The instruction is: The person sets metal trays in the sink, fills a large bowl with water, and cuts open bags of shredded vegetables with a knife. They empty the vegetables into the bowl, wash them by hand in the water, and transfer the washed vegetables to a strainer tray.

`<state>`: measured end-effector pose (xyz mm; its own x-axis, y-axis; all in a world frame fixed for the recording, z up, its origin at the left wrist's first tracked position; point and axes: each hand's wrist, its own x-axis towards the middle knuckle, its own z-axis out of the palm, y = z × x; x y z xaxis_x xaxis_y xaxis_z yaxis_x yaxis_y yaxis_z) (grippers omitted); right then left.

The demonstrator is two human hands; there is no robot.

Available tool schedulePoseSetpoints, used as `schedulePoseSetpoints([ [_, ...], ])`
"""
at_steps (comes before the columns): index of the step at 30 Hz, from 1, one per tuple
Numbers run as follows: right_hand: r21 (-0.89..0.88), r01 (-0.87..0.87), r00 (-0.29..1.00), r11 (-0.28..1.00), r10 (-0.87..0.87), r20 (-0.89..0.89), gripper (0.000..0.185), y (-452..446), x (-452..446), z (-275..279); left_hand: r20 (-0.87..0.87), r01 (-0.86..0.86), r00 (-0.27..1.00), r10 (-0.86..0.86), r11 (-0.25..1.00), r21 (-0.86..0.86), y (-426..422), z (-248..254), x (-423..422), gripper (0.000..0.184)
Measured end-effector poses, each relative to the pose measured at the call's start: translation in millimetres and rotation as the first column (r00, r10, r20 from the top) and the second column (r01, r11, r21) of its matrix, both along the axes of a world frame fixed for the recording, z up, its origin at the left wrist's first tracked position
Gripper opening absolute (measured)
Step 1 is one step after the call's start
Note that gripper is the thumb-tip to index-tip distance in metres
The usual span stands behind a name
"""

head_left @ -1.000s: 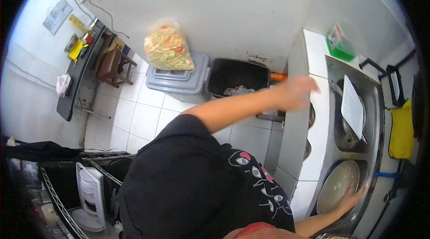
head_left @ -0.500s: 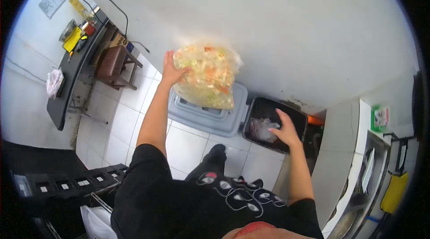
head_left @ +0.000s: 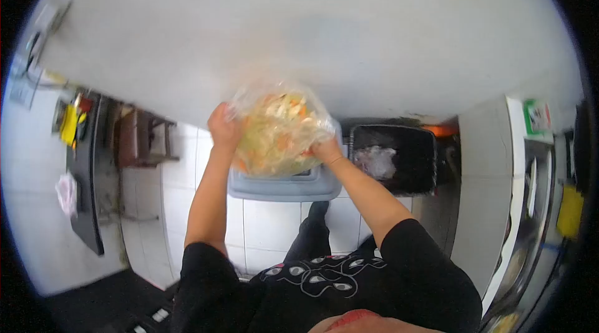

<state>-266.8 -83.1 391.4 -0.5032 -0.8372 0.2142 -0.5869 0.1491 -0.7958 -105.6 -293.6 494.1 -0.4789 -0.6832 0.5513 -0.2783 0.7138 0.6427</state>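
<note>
A large clear plastic bag (head_left: 277, 136) of shredded pale, green and orange vegetables is over the grey lidded bin (head_left: 284, 189). My left hand (head_left: 224, 127) is closed on the bag's upper left edge, its fingers pressed round the plastic. At the bag's lower right side, my right hand (head_left: 326, 147) grips it, with the fingers partly hidden by the plastic. The bag hides most of the bin's lid. Whether the bag's underside touches the lid, I cannot tell.
Right of the grey bin stands a black open bin (head_left: 409, 161) with crumpled clear plastic (head_left: 375, 162) inside. A tiled counter (head_left: 513, 177) with a sink is at the far right. On the left are a brown stool (head_left: 137, 138) and a dark table (head_left: 87, 189).
The view has turned toward the bag. My right hand has come from above the black bin to the bag's right side and gripped it. My left hand has closed on the bag's edge.
</note>
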Motion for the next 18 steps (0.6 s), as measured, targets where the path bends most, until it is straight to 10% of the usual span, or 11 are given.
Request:
schedulePoseSetpoints([
  [1,-0.087,-0.013,0.972,0.996,-0.008,-0.236,0.036,7.6,3.1,3.5,0.036,0.018,0.999,-0.015,0.998,-0.064,10.4,8.8,0.4,0.008],
  [2,-0.138,0.069,0.991,0.988,-0.052,0.125,0.035,10.3,8.2,10.9,0.025,0.064,0.998,-0.063,0.996,-0.065,23.3,25.7,-2.5,0.01],
  [4,-0.23,0.179,0.976,0.957,-0.143,0.167,0.034,11.0,12.2,1.5,-0.03,0.199,0.977,-0.213,0.948,-0.249,39.6,52.0,-12.4,0.014],
  [5,-0.241,0.17,0.965,0.956,-0.211,-0.155,0.035,17.1,5.1,-16.8,-0.022,0.099,0.993,-0.113,0.937,-0.335,52.9,62.5,-20.9,0.015],
  [6,-0.171,0.207,0.975,0.963,-0.219,-0.049,0.034,35.7,7.2,-9.4,-0.079,0.158,0.984,-0.158,0.987,-0.007,65.6,73.8,-21.1,0.015],
  [7,-0.117,0.235,0.971,0.965,-0.229,0.062,0.033,50.8,10.5,5.1,0.067,0.193,0.981,-0.182,0.9,-0.39,67.6,88.3,-26.4,0.015],
  [8,-0.077,0.249,0.956,0.965,-0.233,0.178,0.032,66.8,16.7,24.6,0.055,0.326,0.945,-0.322,0.937,-0.121,88.3,117.9,-29.8,0.014],
  [11,-0.158,0.385,0.853,0.909,-0.286,0.437,0.028,141.8,27.8,97.6,0.0,0.618,0.786,-0.618,0.785,-0.039,143.0,188.9,-43.5,0.019],
  [15,-0.482,0.46,0.888,0.746,-0.386,0.251,0.023,169.9,89.8,220.9,-0.403,0.801,0.55,-0.731,0.599,0.007,110.0,239.5,-10.5,0.021],
  [18,-0.351,0.532,0.758,0.77,-0.618,-0.208,0.025,161.2,134.7,269.7,-0.413,0.857,0.442,-0.796,0.511,-0.066,59.7,250.9,-8.2,0.021],
])
